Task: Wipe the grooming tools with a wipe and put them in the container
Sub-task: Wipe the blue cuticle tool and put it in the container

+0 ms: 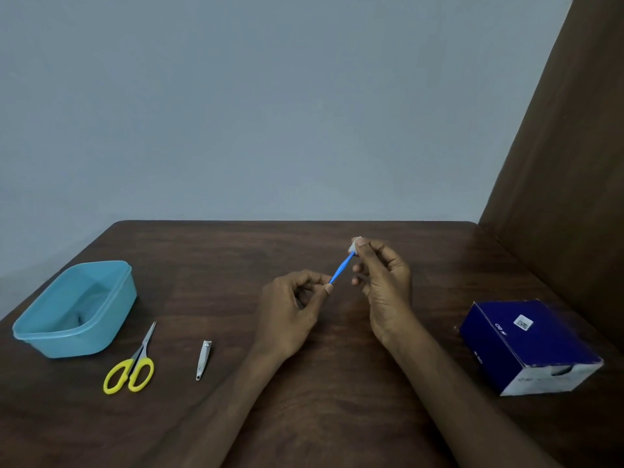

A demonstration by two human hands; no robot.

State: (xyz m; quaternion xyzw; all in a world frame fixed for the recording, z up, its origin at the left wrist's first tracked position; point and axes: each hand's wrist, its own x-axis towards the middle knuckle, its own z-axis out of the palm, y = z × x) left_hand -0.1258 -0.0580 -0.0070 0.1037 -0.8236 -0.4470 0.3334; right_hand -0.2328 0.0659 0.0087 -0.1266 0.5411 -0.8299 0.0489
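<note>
A thin blue grooming tool (341,269) is held above the table between both hands. My left hand (293,309) pinches its lower end. My right hand (385,282) pinches a small white wipe (356,244) around its upper end. A light blue plastic container (76,307) stands at the left of the table, with something dark inside that I cannot make out. Yellow-handled scissors (133,363) lie just in front of the container. A small metal nail clipper (203,359) lies to the right of the scissors.
A dark blue cardboard box (530,346) sits at the right of the brown wooden table (236,251). A brown panel (567,180) rises along the right side. A grey wall stands behind the table.
</note>
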